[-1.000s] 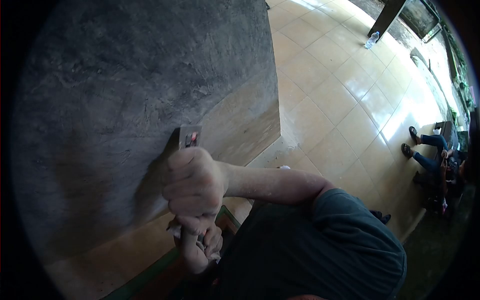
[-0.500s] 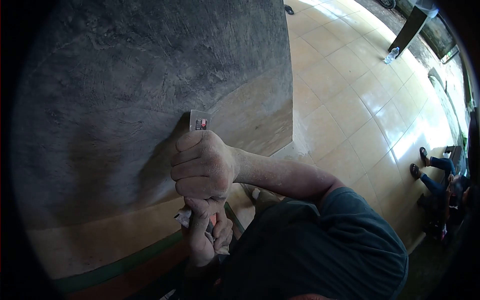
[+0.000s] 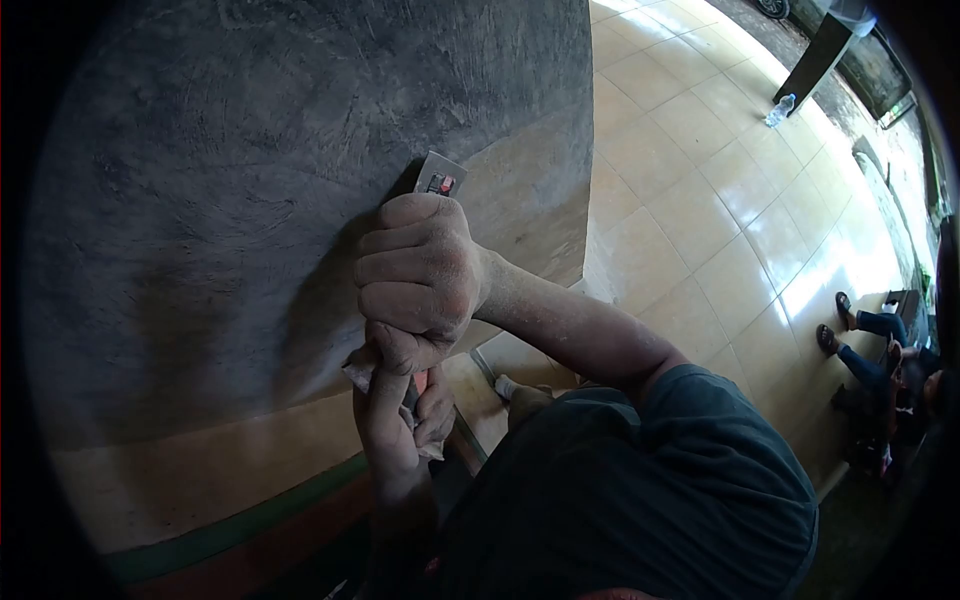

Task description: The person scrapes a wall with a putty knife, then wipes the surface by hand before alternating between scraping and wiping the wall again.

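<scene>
A flat metal scraper (image 3: pixel 440 177) with a red and black label pokes out above my right hand (image 3: pixel 415 270), its blade against the rough grey wall (image 3: pixel 250 150). My right fist is wrapped round it, the knuckles dusted with pale powder. Directly below, touching that fist, is my left hand (image 3: pixel 395 400), also closed. Between its fingers shows a red-orange part of what looks like the scraper's handle. A crumpled, pale scrap (image 3: pixel 358 370), cloth or paper, sticks out beside my left hand; most of it is hidden.
The wall's smoother beige section ends at a vertical edge on the right. Beyond lies a glossy tiled floor (image 3: pixel 690 200) with a plastic bottle (image 3: pixel 780 110) by a dark post (image 3: pixel 815 60). A seated person (image 3: pixel 885 370) is at far right. A green band (image 3: pixel 240 515) crosses the lower left.
Both hands have moved up and slightly right together, carrying the scraper blade higher along the wall towards the grey-beige boundary. Both are still closed.
</scene>
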Action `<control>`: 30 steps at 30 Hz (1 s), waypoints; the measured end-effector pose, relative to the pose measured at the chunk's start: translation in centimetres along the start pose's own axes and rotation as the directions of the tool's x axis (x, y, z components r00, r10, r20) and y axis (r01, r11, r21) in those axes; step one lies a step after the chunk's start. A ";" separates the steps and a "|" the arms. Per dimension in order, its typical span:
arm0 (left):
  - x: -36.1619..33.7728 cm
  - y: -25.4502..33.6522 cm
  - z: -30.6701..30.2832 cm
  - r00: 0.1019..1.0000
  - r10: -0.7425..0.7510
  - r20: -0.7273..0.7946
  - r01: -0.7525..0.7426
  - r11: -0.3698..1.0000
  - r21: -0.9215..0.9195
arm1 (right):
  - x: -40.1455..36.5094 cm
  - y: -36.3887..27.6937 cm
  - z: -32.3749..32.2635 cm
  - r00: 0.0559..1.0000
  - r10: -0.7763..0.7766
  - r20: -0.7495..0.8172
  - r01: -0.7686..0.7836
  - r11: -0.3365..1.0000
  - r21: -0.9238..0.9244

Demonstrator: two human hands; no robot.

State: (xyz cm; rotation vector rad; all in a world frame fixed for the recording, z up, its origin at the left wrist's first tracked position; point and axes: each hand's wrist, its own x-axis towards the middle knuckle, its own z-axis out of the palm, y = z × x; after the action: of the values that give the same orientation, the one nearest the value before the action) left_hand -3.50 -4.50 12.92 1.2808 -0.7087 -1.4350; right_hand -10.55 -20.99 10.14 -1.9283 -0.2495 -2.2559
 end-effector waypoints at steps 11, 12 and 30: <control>-0.1 -0.1 -0.3 1.000 0.024 -0.010 -0.024 0.999 -0.030 | 0.2 -0.2 0.4 0.997 -0.007 0.080 0.008 1.000 -0.011; -0.5 0.3 -0.4 0.999 0.012 -0.033 -0.012 1.000 -0.010 | 0.2 -0.3 0.9 1.000 -0.003 0.012 0.004 1.000 -0.017; 0.7 0.0 0.8 0.999 0.044 0.024 -0.045 0.997 0.058 | 0.2 0.2 -0.9 0.996 -0.003 0.095 0.002 1.000 0.014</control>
State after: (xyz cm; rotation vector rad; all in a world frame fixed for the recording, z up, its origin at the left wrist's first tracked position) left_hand -4.14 -5.33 12.88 1.2875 -0.7945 -1.4039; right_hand -11.37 -21.35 10.23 -2.0315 -0.2790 -2.1608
